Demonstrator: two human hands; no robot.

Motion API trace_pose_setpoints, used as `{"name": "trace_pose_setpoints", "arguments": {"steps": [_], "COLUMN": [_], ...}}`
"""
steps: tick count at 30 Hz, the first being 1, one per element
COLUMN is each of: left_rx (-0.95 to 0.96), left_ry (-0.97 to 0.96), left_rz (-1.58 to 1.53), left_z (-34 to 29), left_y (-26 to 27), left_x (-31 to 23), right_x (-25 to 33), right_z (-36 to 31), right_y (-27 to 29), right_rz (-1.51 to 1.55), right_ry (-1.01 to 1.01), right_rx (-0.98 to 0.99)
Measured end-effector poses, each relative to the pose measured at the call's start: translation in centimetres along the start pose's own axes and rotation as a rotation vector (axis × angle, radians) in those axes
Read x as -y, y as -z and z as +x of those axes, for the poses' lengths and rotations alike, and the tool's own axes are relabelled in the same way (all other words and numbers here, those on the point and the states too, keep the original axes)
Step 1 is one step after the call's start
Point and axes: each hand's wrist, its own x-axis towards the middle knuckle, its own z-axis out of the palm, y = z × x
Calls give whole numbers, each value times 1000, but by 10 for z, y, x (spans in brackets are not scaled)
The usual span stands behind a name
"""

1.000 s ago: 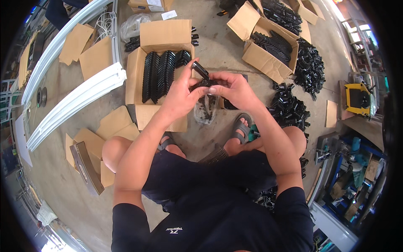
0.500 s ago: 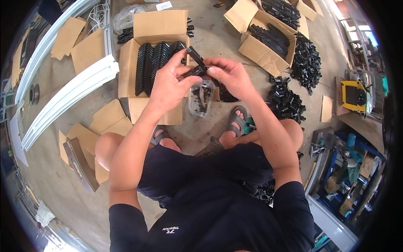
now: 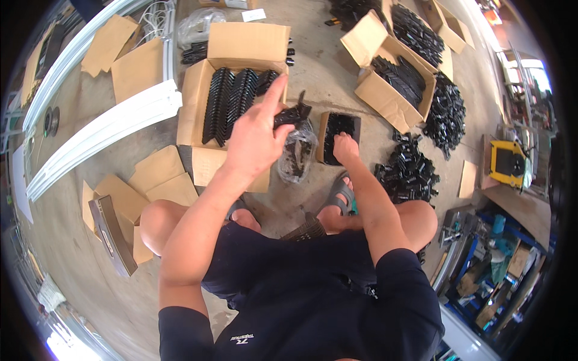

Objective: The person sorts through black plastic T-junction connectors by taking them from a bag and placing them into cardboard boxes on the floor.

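Head view, the only one. Landmark: the small open box (image 3: pixel 338 137) on the concrete floor (image 3: pixel 325 78), just ahead of the person's sandalled right foot (image 3: pixel 341 191).

Left hand (image 3: pixel 256 135) is raised, left of that box. Its fingers (image 3: pixel 278 90) are partly spread, index pointing up and away, while thumb and lower fingers pinch a black plastic part (image 3: pixel 293 113). The part's long axis runs roughly left-right, tilted up toward the box side, and it sticks out of the hand toward the box.

Right hand (image 3: pixel 345 146) is down at the box, knuckles at its near edge. Fingers are curled into the black pieces inside; whether they grip one I cannot tell, the fingertips are hidden.

A clear plastic bag (image 3: pixel 296 155) of small dark bits sits just left of the box, right under the held part.

Further left of the box is a big open carton (image 3: pixel 238 96) with rows of black parts standing on edge. Up and right of the box lie another carton (image 3: pixel 394 75) and loose heaps of black parts (image 3: pixel 409 171).

The right hand is the one at the box; the left hand, with the part, is nearer the bag and the big carton.
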Motion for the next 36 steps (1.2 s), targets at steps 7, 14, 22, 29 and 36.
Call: {"name": "trace_pose_setpoints", "arguments": {"steps": [7, 14, 22, 29, 36], "left_rx": [-52, -99, -156, -138, -131], "left_ry": [0, -141, -199, -162, -179], "left_rz": [25, 129, 117, 110, 108], "left_z": [-3, -2, -8, -9, -5], "left_y": [3, -2, -3, -4, -9], "left_x": [4, 4, 5, 6, 2], "right_x": [24, 20, 12, 9, 45], "right_z": [7, 6, -1, -13, 16], "right_y": [-20, -19, -14, -14, 161], "right_rz": [-126, -131, -198, -94, 561], "right_ry": [82, 68, 114, 116, 253], "right_rx": [-31, -9, 64, -161, -550]}}
